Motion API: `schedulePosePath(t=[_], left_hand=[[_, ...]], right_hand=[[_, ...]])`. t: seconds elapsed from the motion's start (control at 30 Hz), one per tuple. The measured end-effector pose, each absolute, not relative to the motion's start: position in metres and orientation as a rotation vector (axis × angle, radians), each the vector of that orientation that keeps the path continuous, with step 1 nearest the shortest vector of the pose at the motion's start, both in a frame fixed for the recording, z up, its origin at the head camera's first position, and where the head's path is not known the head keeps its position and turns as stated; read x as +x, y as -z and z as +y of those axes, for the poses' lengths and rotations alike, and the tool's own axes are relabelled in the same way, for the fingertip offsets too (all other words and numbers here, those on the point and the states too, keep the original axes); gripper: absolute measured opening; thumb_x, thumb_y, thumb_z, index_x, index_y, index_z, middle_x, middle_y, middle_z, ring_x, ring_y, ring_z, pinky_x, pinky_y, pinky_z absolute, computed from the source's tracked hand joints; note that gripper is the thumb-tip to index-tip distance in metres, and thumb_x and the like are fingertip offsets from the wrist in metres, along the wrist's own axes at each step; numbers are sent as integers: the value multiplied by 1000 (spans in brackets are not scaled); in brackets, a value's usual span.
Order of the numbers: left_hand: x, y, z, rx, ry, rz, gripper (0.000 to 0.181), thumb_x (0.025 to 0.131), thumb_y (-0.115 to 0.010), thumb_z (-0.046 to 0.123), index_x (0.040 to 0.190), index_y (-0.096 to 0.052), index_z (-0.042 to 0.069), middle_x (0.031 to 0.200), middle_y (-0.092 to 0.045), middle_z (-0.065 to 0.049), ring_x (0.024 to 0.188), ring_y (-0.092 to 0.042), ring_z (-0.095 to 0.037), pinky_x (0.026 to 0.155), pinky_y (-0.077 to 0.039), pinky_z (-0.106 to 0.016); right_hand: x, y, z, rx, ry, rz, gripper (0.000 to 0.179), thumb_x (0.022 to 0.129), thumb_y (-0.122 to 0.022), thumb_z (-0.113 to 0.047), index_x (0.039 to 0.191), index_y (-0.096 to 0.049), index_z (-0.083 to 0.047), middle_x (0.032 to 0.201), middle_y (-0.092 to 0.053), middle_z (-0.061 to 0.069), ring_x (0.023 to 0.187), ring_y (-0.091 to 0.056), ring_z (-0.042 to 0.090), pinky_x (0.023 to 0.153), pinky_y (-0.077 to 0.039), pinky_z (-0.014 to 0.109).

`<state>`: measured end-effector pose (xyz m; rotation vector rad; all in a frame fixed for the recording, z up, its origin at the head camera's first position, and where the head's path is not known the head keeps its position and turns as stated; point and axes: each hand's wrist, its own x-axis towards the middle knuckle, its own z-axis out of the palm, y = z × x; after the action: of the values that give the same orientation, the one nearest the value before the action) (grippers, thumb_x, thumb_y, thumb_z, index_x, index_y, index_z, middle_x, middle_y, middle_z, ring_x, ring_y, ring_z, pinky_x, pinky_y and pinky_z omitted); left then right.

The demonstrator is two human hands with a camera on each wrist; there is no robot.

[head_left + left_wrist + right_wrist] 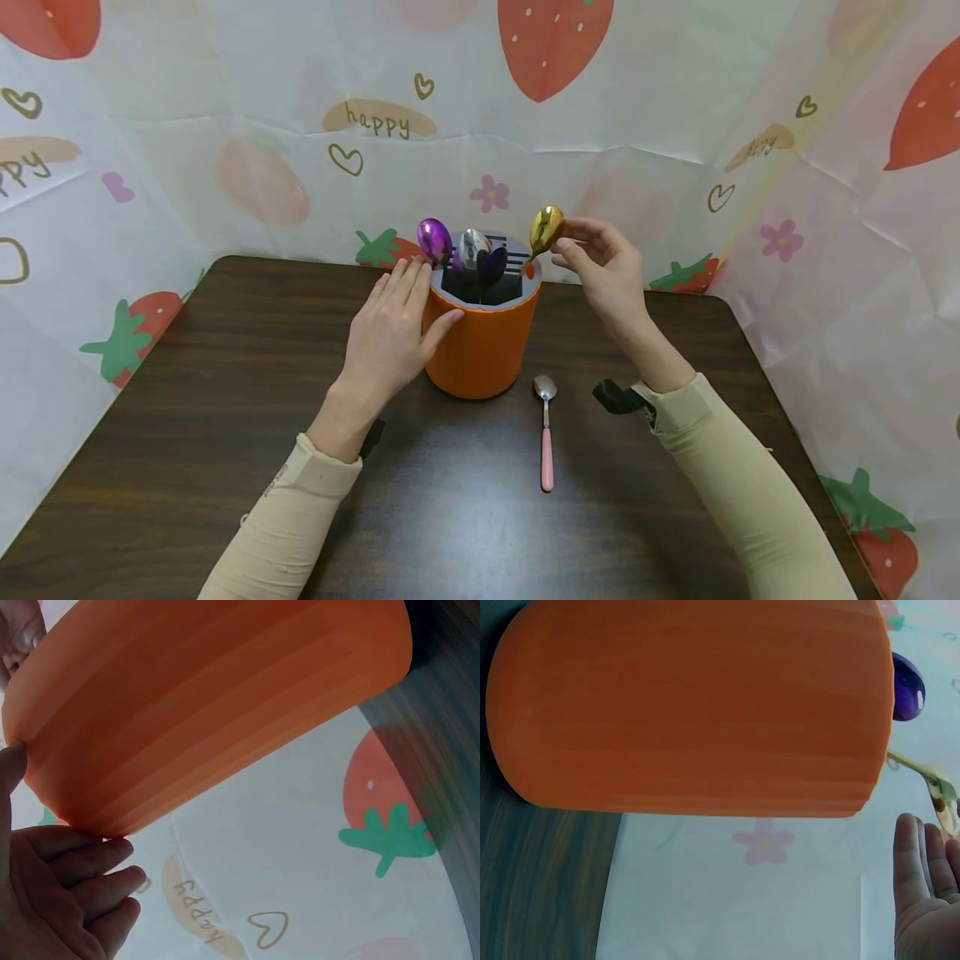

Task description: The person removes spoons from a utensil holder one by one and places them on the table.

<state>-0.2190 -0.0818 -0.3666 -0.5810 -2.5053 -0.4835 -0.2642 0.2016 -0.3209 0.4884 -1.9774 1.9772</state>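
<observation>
An orange round utensil holder (480,350) with a grey top stands on the table. My left hand (393,333) rests along its left side, fingers straight, thumb across the front near the rim. In the holder stand a purple spoon (434,240), a silver spoon (474,248) and a dark purple spoon (492,265), bowls up. At the right rim a gold spoon (547,227) leans outward, its handle reaching down into the holder. My right hand (607,267) pinches the edge of its bowl between thumb and fingertips. In the right wrist view the other fingers (909,862) are extended beside the spoon.
A silver spoon with a pink handle (546,454) lies on the dark wooden table (420,500), in front of the holder and to its right. A white printed cloth (262,92) with strawberries and hearts hangs behind and beside the table.
</observation>
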Motion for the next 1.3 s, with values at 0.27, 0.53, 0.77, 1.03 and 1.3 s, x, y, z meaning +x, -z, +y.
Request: schedulePosePath(t=[0.27, 0.53, 0.77, 1.03, 1.3], left_hand=[[-219, 366, -81, -582, 483, -2508, 76, 102, -62, 51, 153, -47, -4, 157, -47, -23, 149, -41, -38, 125, -29, -48], [-219, 366, -81, -586, 481, -2502, 76, 102, -62, 50, 152, -48, -5, 157, -46, -23, 149, -41, -38, 124, -30, -49], [-219, 366, -80, -588, 479, -2501, 76, 102, -62, 50, 152, -48, -5, 157, -47, -23, 148, -42, -39, 124, -32, -50], [-218, 365, -81, -578, 478, -2513, 76, 102, -61, 50, 153, -47, -4, 157, -47, -23, 150, -40, -37, 125, -29, -48], [-218, 365, -81, -576, 479, -2518, 76, 102, -62, 50, 153, -47, -5, 158, -46, -23, 150, -40, -38, 125, -30, -49]], right_hand=[[-267, 318, 196, 466, -2029, -1954, 35, 99, -69, -2, 133, -60, 5, 117, -66, 9, 103, -69, 20, 90, -61, 31], [-267, 315, 191, 429, -2130, -1862, 34, 97, -69, 4, 130, -62, 5, 110, -67, 10, 96, -69, 21, 87, -62, 32], [-270, 313, 188, 360, -2345, -1728, 31, 94, -69, 9, 125, -65, 3, 107, -67, 11, 96, -72, 21, 86, -63, 34], [-269, 311, 186, 350, -2401, -1707, 34, 94, -69, 8, 127, -62, 6, 108, -69, 10, 95, -74, 20, 86, -63, 33], [-266, 307, 184, 343, -2428, -1665, 31, 94, -69, 10, 124, -64, 3, 106, -68, 10, 94, -73, 20, 85, -63, 32]])
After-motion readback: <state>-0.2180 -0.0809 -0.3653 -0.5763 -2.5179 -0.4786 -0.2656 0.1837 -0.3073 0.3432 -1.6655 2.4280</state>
